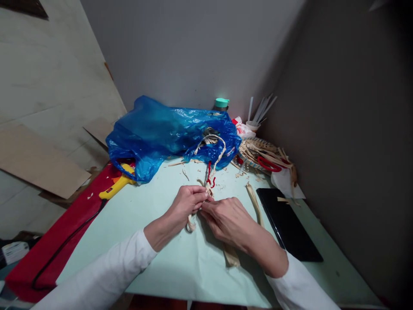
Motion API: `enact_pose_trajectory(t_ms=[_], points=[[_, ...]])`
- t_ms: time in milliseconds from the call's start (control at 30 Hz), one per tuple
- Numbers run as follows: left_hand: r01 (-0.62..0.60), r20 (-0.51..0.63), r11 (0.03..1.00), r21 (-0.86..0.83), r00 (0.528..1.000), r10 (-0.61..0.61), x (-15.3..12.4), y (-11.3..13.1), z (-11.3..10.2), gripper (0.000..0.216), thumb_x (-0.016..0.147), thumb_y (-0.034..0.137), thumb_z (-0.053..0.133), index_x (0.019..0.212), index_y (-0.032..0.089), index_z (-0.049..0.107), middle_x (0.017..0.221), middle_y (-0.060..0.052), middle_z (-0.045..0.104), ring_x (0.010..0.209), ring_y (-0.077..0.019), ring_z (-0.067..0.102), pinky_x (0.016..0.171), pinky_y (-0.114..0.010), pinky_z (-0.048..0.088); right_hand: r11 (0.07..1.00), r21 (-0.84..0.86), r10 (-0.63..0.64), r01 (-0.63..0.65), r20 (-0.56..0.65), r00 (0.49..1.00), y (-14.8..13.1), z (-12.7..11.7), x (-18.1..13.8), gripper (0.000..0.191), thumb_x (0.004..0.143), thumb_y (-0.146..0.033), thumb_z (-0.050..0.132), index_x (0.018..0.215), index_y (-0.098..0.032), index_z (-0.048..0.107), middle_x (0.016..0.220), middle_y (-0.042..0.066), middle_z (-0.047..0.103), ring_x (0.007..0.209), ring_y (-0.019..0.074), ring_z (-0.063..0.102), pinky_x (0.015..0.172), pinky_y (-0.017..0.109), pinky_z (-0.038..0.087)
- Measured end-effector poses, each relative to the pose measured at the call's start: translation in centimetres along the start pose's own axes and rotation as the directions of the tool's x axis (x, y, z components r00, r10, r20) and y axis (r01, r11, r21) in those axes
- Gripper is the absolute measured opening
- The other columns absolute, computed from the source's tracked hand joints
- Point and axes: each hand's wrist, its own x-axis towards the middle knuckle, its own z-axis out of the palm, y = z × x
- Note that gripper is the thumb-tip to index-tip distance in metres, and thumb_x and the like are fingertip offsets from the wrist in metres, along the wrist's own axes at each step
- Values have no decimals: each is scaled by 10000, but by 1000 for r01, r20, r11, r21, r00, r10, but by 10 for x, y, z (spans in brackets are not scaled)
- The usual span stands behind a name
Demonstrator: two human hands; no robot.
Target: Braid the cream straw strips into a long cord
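Observation:
My left hand [190,200] and my right hand [227,219] meet over the middle of the table, both closed with fingertips pinched on a pale plant-fibre cord. From my fingers this twisted cord [223,148] runs away from me and curves over onto the blue bag. A piece of red yarn [209,168] lies along it just beyond my fingertips. Below my left hand hangs a curled loop of pale fibre [191,224]. A flat dried fibre strip [231,257] sticks out under my right hand. My fingers hide the exact spot where the strands meet.
A crumpled blue plastic bag [155,133] fills the back. At left lies a yellow glue gun [118,185] with a black cable. To the right are a fibre strip [254,200], a black flat panel [287,226], and a basket [258,146] with strips and red-handled scissors [269,164].

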Motion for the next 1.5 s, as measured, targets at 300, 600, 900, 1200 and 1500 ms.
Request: enact_pose_trajectory(t_ms=[300, 600, 900, 1200, 1500], points=[[-13, 30, 998, -69, 999, 16, 0, 7, -2, 214, 688, 224, 705, 823, 69, 642, 683, -15, 585, 411, 18, 246, 412, -179, 87, 832, 513, 362, -212, -210, 908, 22, 1, 8, 266, 920, -315, 466, 820, -174, 667, 818, 71, 663, 772, 189, 567, 684, 281, 344], [-40, 49, 999, -9, 998, 40, -3, 7, 4, 244, 703, 276, 687, 834, 140, 533, 504, 116, 338, 398, -15, 193, 419, -193, 87, 27, 970, 327, -240, 218, 919, 14, 19, 21, 361, 831, -523, 582, 745, -200, 444, 590, -77, 338, 447, 59, 250, 407, 209, 164], [-195, 42, 819, 540, 978, 205, -8, 16, 2, 104, 790, 199, 515, 894, 201, 515, 562, 56, 564, 492, -103, 433, 516, -216, 309, 508, 851, 362, -136, -68, 930, 25, 26, 15, 390, 899, -452, 493, 611, -189, 477, 519, -35, 405, 488, 100, 342, 479, 248, 232], [-301, 202, 268, 915, 918, 340, -25, 16, 13, 213, 881, 203, 426, 729, 195, 574, 677, -48, 663, 614, -181, 585, 603, -288, 356, 434, 889, 418, -142, -59, 906, 25, 24, 14, 355, 868, -396, 534, 588, -177, 551, 472, -17, 490, 452, 115, 421, 486, 251, 270], [-352, 208, 228, 908, 850, 483, -23, 9, 13, 302, 908, 253, 432, 641, 190, 559, 675, -54, 629, 688, -191, 579, 647, -299, 376, -14, 993, 344, -120, 117, 932, 27, 27, 17, 319, 747, -447, 691, 681, -144, 616, 521, -51, 430, 453, 63, 289, 451, 227, 174]])
